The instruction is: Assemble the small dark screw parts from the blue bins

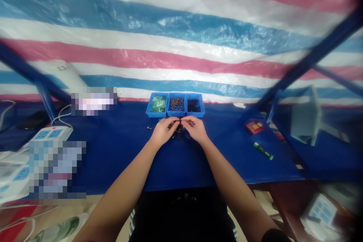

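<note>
My left hand [163, 130] and my right hand [195, 128] meet over the blue table [119, 151], fingertips pinched together on a small dark part [179, 122] between them. It is too small to name. A little heap of dark parts [178, 130] lies on the table under my hands. Just beyond stand three blue bins in a row: the left bin [157, 105] holds green pieces, the middle bin [176, 104] holds small metal parts, the right bin [194, 105] holds black parts. A tiny loose part [148, 127] lies left of my left hand.
A white power strip [51, 134] with cables sits at the left. A green marker [263, 151] and a small red box [255, 126] lie at the right. Blue shelf struts [309, 60] slant on both sides. A striped plastic sheet [181, 26] hangs behind.
</note>
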